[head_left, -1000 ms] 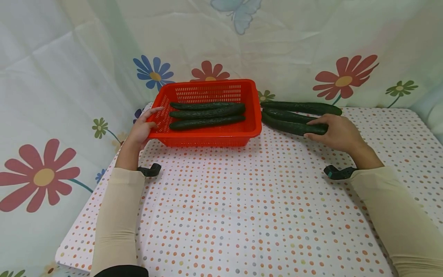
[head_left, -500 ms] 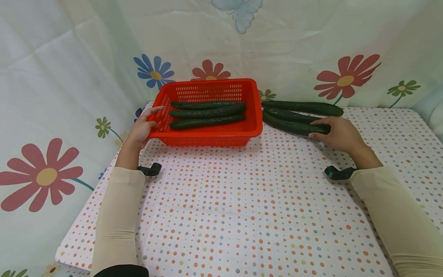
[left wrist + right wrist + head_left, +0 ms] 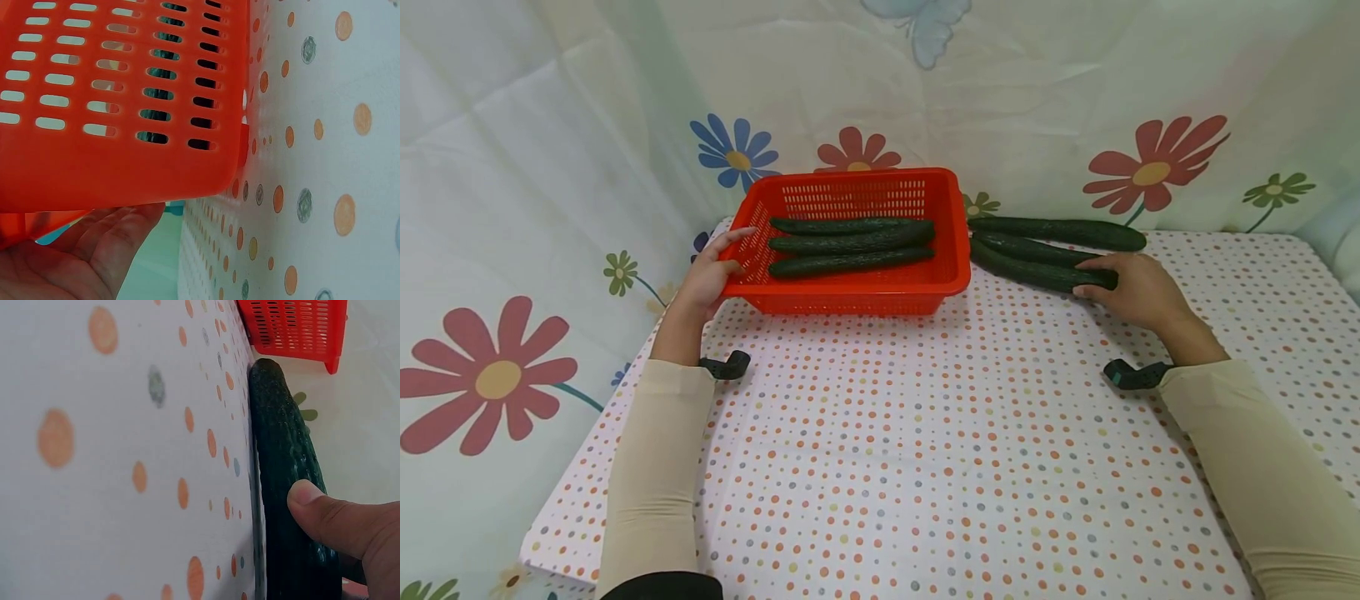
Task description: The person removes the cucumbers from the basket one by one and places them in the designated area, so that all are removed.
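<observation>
A red plastic basket (image 3: 850, 291) stands at the back of the table with 3 dark green cucumbers (image 3: 850, 263) lying side by side in it. My left hand (image 3: 703, 279) grips its left end, fingers over the rim; in the left wrist view part of the hand (image 3: 94, 256) shows below the rim. Right of the basket, 3 more cucumbers lie on the table. My right hand (image 3: 1138, 292) holds the right end of the nearest cucumber (image 3: 1030, 272), thumb on its near side. Behind it lie a middle cucumber (image 3: 1037, 246), partly hidden, and a far cucumber (image 3: 1060, 232).
A dotted cloth covers the table (image 3: 880, 450). Directly behind the basket and cucumbers hangs a flowered curtain (image 3: 1022, 108), which also runs along the left side. Each wrist wears a dark strap with a small device (image 3: 730, 367).
</observation>
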Motion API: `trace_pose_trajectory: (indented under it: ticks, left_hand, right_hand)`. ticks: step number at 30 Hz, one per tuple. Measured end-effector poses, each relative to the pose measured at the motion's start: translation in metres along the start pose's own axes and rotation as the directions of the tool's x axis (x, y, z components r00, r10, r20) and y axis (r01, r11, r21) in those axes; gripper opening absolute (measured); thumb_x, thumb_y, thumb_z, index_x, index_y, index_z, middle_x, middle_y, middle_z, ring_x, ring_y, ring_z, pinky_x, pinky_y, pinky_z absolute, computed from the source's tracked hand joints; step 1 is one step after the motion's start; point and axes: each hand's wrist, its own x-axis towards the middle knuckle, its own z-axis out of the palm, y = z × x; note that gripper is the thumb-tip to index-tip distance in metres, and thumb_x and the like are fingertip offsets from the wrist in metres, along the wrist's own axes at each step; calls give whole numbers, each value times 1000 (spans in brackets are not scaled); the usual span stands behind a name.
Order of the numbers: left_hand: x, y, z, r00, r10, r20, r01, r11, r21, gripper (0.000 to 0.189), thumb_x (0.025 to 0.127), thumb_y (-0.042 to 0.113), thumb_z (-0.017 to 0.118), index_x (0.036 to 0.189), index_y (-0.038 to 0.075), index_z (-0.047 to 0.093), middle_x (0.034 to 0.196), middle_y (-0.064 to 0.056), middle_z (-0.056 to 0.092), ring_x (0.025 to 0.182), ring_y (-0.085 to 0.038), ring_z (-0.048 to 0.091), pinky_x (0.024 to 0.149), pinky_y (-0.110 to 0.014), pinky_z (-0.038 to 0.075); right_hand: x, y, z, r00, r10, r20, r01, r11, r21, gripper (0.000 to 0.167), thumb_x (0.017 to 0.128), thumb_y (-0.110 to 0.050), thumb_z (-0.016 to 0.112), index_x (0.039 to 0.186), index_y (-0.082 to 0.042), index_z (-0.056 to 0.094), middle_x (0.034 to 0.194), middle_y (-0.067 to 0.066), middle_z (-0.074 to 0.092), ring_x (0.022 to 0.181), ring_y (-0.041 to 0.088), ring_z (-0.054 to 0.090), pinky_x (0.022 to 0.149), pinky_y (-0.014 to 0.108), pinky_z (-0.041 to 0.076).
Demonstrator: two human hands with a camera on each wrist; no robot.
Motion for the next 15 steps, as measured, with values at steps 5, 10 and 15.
trace_pose_trajectory:
  ticks: [5,10,15]
  left_hand:
    - [0,-1,0,1000,5,0,-5,1000,6,58,96,0,38,145,31,44,158,-8,29,137,-37,43,71,-24,60]
    - [0,-1,0,1000,7,-6,-7,1000,17,58,96,0,39,145,32,44,158,-8,29,136,-37,44,73,-24,60]
    - [-1,-1,1,1000,11,-18,-11,1000,27,59,96,0,39,145,33,45,158,-7,29,135,-35,44,73,-23,60]
  right_hand:
    - [0,0,1,1000,11,6,-11,1000,-3,47,92,-27,68,129,1,60,133,36,53,120,55,48,97,70,39]
    - [0,1,2,999,26,18,-26,1000,-11,47,92,-27,68,129,1,59,135,36,50,122,55,46,99,70,37]
    - [0,1,3,999,33,17,-33,999,-9,47,93,-27,66,130,1,58,136,36,50,111,50,54,96,68,39]
